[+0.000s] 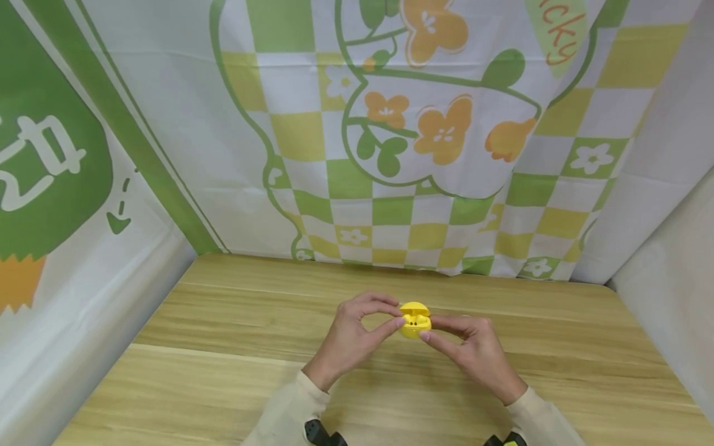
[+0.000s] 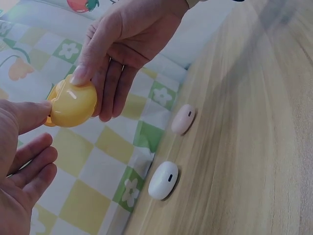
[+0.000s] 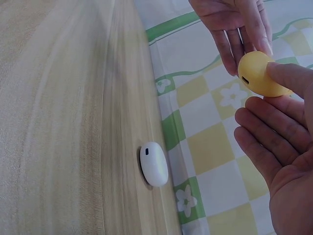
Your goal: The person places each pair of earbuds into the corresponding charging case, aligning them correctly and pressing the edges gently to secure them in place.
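A small round yellow earbud case (image 1: 414, 332), its lid (image 1: 414, 306) raised, is held between both hands above the wooden table. Yellow earbuds with dark tips show inside it. My right hand (image 1: 476, 350) grips the case's right side, thumb in front and forefinger behind. On the other side, my left hand (image 1: 351, 334) pinches the case's left edge with thumb and forefinger, the thumb tip beside the earbuds. In the left wrist view the smooth outside of the case (image 2: 76, 106) shows; in the right wrist view the case (image 3: 259, 73) has a dark port.
On the wooden table (image 1: 223, 371) lie a white case (image 2: 164, 180) and a pink case (image 2: 184, 119), each with a dark slot; the head view does not show them. A green, yellow and white checked cloth (image 1: 351, 186) hangs behind the table.
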Motion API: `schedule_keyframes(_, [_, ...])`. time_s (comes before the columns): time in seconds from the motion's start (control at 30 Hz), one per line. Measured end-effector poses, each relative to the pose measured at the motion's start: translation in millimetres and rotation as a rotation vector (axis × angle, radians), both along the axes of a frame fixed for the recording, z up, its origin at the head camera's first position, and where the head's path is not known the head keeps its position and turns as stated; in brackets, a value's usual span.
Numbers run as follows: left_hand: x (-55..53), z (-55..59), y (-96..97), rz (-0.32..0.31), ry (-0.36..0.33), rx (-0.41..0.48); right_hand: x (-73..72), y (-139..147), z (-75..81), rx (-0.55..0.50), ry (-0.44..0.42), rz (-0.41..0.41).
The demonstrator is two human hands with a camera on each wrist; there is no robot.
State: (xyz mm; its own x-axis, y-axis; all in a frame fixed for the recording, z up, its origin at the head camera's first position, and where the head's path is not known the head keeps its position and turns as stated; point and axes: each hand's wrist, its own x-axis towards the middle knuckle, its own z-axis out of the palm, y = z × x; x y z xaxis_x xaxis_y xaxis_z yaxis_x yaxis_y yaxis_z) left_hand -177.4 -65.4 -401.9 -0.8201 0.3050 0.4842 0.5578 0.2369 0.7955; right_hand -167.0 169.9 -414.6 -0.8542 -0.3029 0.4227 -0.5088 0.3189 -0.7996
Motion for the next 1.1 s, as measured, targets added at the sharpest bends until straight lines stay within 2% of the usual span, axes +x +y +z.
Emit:
schedule_keyframes(0.17, [-0.1, 1.2, -0.5, 0.007, 0.007, 0.004, 0.0, -0.2, 0.7, -0.002, 0.004, -0.001])
schedule_keyframes(0.33, [-0.5, -0.2, -1.9, -0.016, -0.018, 0.064, 0.1, 0.1, 0.1, 0.01, 0.013, -0.013])
schedule_keyframes(0.4, [-0.8, -0.9, -2.5, -0.027, -0.05, 0.095, 0.3, 0.2, 0.0, 0.011, 0.016, -0.014])
schedule_keyframes(0.6, [-4.9, -0.7, -3.8, -0.005, -0.187, 0.171, 1.5, -0.3, 0.2, 0.011, 0.021, -0.021])
schedule_keyframes(0.73, [-7.3, -0.7, -5.3, -0.025, -0.239, 0.194, 2.5, -1.0, 0.6, 0.002, 0.011, -0.024])
schedule_keyframes(0.97, [-7.9, 0.4, -6.1, -0.109, -0.227, 0.207, 3.9, -2.8, 0.6, 0.003, 0.034, -0.016])
schedule_keyframes(1.1, [-7.4, 1.8, -5.7, -0.143, -0.221, 0.173, 4.6, -4.0, 0.9, 0.012, 0.064, -0.019])
